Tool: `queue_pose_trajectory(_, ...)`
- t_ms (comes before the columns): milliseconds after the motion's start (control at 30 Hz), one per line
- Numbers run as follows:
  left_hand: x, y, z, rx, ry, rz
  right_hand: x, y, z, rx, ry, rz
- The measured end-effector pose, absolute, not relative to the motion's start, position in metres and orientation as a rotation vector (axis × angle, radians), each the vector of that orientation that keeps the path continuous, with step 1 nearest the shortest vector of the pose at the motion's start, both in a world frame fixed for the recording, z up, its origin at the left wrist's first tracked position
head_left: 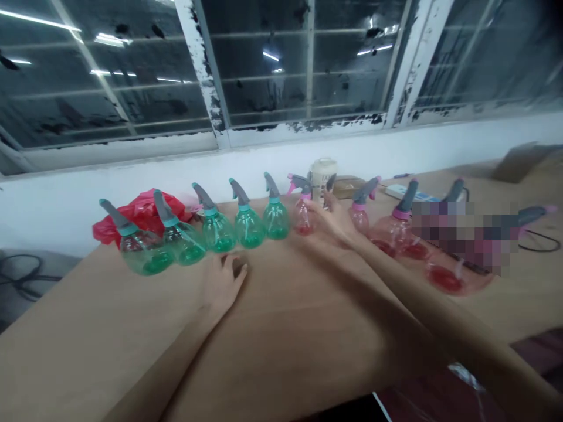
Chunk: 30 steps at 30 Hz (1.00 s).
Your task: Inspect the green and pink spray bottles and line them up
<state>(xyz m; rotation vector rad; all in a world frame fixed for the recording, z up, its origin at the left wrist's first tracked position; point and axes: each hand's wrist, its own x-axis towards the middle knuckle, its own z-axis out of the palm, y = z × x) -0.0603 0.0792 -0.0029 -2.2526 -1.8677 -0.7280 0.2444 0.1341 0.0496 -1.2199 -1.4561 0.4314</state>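
Forearms (pixel 176 355) stretch forward, left fingers (pixel 227 265) half-curled near green bottles (pixel 219 232), right fingers (pixel 317 207) parted, touching a pink-collared bottle (pixel 302 220).

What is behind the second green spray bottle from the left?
A crumpled red bag shows behind that bottle, on both sides of its grey head. The head hides part of it; any contents can't be seen.

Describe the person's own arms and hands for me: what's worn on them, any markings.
The left hand and right hand are ungloved. The left forearm and right forearm are slender, narrowing towards the wrists, and bare as far as the picture shows, with no sleeves. No watch, bracelet, cable or marking is visible; blur hides finer detail.
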Motion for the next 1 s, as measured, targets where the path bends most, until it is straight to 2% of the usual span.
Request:
queue_pose_trajectory(167,-0.047,0.067,-0.005,-2.231,-1.870,-0.595,0.265,0.054,0.043,-1.283,-1.611,0.340)
queue_pose_trajectory(333,-0.019,0.047,-0.001,-2.317,-1.807,-0.570,0.301,0.014,0.042,-1.392,-1.554,0.065)
queue_pose_trajectory(433,0.014,0.046,-0.001,-2.440,-1.851,-0.735,0.316,-0.001,0.043,-1.396,-1.478,-0.078)
queue_pose_trajectory(533,0.065,0.058,-0.006,-2.672,-1.898,-1.225,0.328,-0.020,0.036,-1.477,-1.463,-0.190)
queue_pose_trajectory(600,0.106,0.069,-0.011,-2.745,-1.863,-1.341,0.337,-0.032,0.025,-1.577,-1.484,-0.206)
queue_pose_trajectory(733,0.177,0.089,-0.019,-2.786,-1.823,-1.588,0.354,-0.044,0.000,-1.715,-1.601,-0.036)
queue_pose_trajectory(833,0.207,0.102,-0.019,-2.736,-1.837,-1.736,0.365,-0.035,-0.009,-1.612,-1.729,0.218)
queue_pose_trajectory(1000,0.218,0.123,-0.017,-2.687,-1.871,-1.836,0.375,-0.003,-0.012,-1.466,-1.744,0.426)
